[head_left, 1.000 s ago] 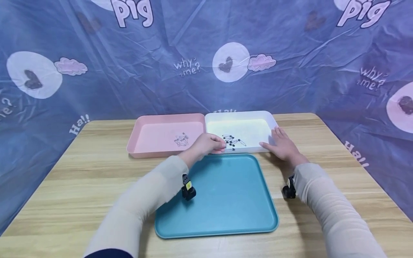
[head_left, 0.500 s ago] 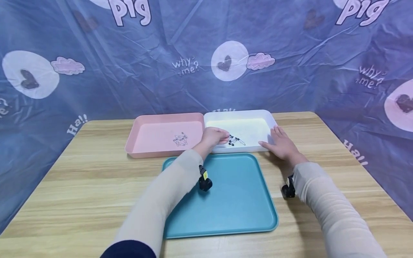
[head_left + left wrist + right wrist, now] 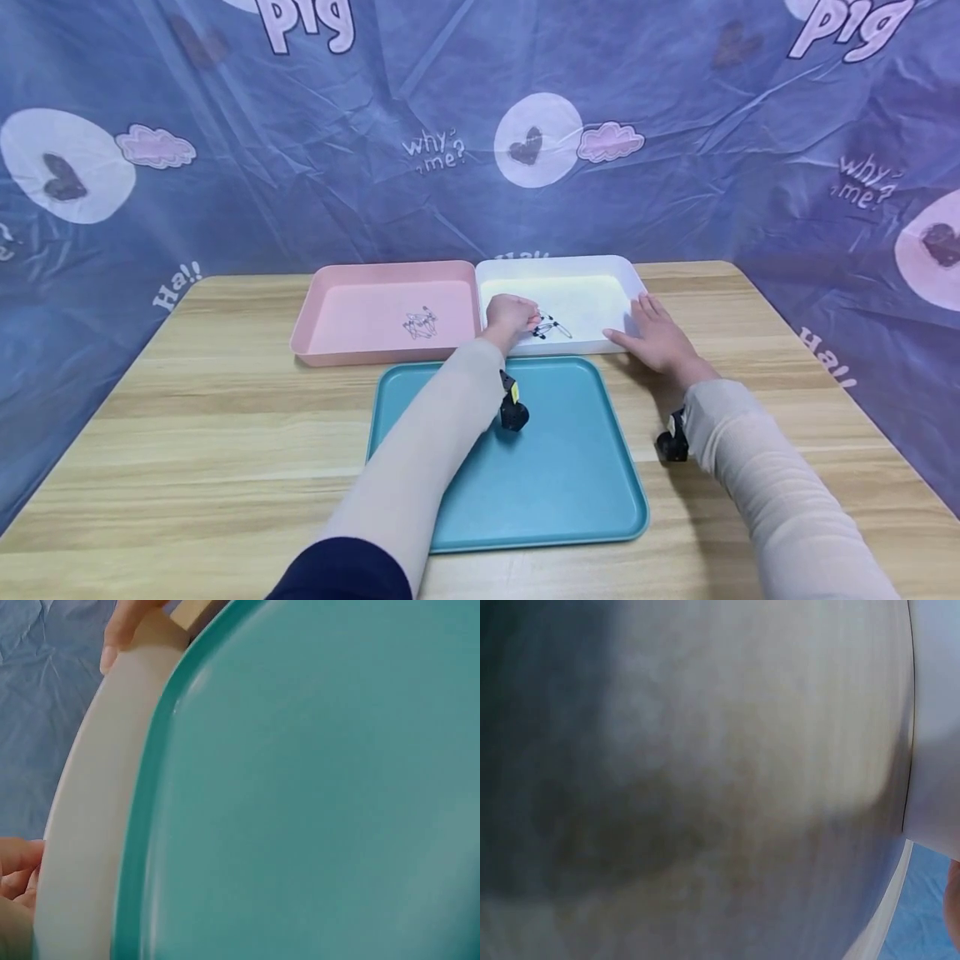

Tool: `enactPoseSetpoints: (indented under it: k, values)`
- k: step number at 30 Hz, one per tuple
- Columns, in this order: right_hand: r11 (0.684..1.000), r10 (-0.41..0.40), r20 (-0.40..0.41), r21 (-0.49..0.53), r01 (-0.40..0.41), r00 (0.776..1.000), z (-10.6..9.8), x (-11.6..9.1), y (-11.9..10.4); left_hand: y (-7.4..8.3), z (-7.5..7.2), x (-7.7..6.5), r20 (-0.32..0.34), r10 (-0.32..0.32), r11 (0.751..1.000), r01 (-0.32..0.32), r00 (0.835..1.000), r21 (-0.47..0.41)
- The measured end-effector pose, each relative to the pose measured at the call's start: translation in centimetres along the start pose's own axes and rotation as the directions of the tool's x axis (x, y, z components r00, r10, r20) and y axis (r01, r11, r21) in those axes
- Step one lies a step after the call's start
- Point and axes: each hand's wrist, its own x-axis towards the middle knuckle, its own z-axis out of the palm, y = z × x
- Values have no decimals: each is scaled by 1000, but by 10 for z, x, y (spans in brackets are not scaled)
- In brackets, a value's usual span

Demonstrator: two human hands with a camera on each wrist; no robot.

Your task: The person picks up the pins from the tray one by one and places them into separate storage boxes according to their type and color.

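Observation:
My left hand [image 3: 513, 315] is inside the white tray [image 3: 600, 287], its fingers curled at a small heap of black safety pins [image 3: 553, 328]. Some pins seem gathered at the fingertips, and the hand covers part of the heap. In the left wrist view, the curled fingers [image 3: 19, 874] show behind the white tray's wall. My right hand [image 3: 660, 337] rests on the tray's right rim with fingers spread; in the right wrist view only a bit of finger [image 3: 952, 904] shows beside the white wall.
A pink tray [image 3: 337, 354] stands against the white tray's left side, holding several silver safety pins [image 3: 421, 322]. In front lies a teal tray [image 3: 547, 475] on the wooden table [image 3: 187, 417]. A blue printed cloth [image 3: 337, 200] hangs behind.
My left hand has moved right along the white tray's front, over the left part of the black pin heap, with fingers curling in. The right hand has stayed on the rim.

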Motion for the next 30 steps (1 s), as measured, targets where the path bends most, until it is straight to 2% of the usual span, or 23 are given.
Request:
enactPoseSetpoints:
  k: [5,14,22,26,30]
  values:
    - [1000,-2,3,-4,2,1000,-2,-1,-2,-1,4,5,-22,-23,998,24,999,56]
    - [1000,-10,13,-8,10,1000,-4,-1,-4,-1,8,8,-37,-22,993,26,999,113]
    - [1000,-5,13,-16,5,1000,-2,-2,-3,-3,7,3,15,43,971,-45,999,236]
    - [1000,-8,10,-25,8,1000,-1,-2,-3,-2,5,-3,17,98,938,-98,995,333]
    - [1000,-8,-4,-27,8,1000,-1,-1,-1,0,2,-6,18,167,853,-153,986,499]
